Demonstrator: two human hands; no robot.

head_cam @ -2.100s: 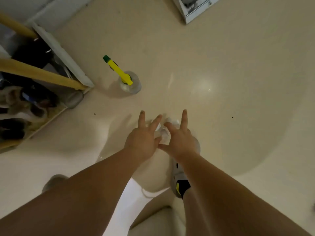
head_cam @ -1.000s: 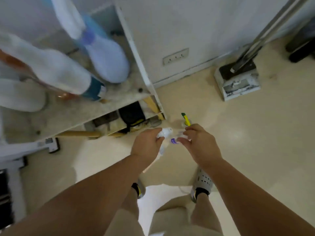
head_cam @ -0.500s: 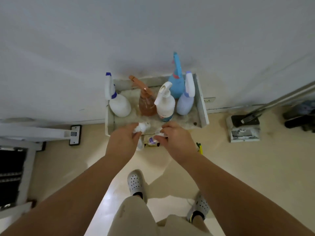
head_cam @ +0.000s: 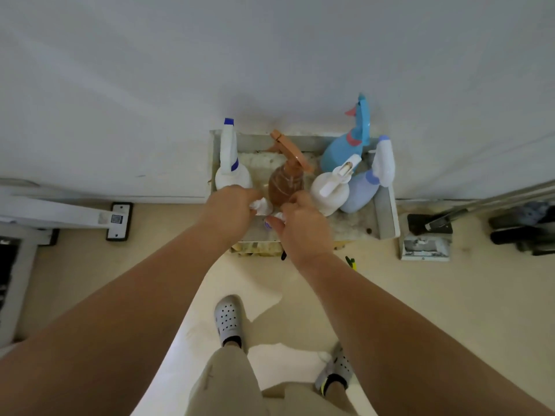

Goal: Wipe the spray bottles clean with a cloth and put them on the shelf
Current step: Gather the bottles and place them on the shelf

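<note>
Between the two hands, just above the near edge of the shelf (head_cam: pixel 387 214), sat a small white spray bottle (head_cam: pixel 271 220) with a violet spot showing, mostly covered by fingers. The left hand (head_cam: pixel 229 213) had its fingers curled around a bunched white cloth (head_cam: pixel 260 206), pressed against the bottle's left side; the right hand (head_cam: pixel 303 225) pinched the bottle from the right. Neither the bottle's shape nor its base could be made out, so whether it hung in the air or touched the shelf could not be told.

Beyond the hands, five bottles stood on the shelf top against the wall: a white bottle with a blue collar (head_cam: pixel 229 166) at far left, an amber bottle (head_cam: pixel 286 183) in the middle, a white one (head_cam: pixel 332 190) to its right, a lavender one (head_cam: pixel 365 187) beside that, and a blue one (head_cam: pixel 345 148) at the back. These looked already shelved, so the task seemed well along, with this small bottle probably being wiped before placing. On the floor right of the shelf, a green and yellow tip (head_cam: pixel 350 262) peeked from behind the right forearm, possibly another bottle left to do.
</note>
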